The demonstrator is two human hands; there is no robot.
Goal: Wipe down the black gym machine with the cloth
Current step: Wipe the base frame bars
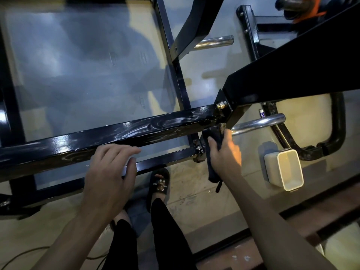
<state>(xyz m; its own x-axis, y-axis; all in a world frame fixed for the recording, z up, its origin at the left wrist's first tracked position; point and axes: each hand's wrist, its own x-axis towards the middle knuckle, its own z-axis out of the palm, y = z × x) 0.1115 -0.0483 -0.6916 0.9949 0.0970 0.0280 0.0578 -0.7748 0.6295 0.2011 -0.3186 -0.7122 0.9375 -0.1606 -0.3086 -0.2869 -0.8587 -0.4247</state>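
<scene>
The black gym machine (136, 129) fills the view, its glossy square beam running left to right with wet smear marks on top. My right hand (224, 152) grips a dark cloth (213, 135) and presses it against the beam's right end, just below a bolted joint. The cloth's tail hangs down past my wrist. My left hand (111, 172) hovers with relaxed, spread fingers over the near side of the beam and holds nothing.
A white rectangular tub (288, 170) stands on the floor at the right. Chrome pegs (259, 123) stick out beside the joint. A slanted black arm (292, 75) crosses the upper right. My legs and a black sandal (159, 184) are below the frame.
</scene>
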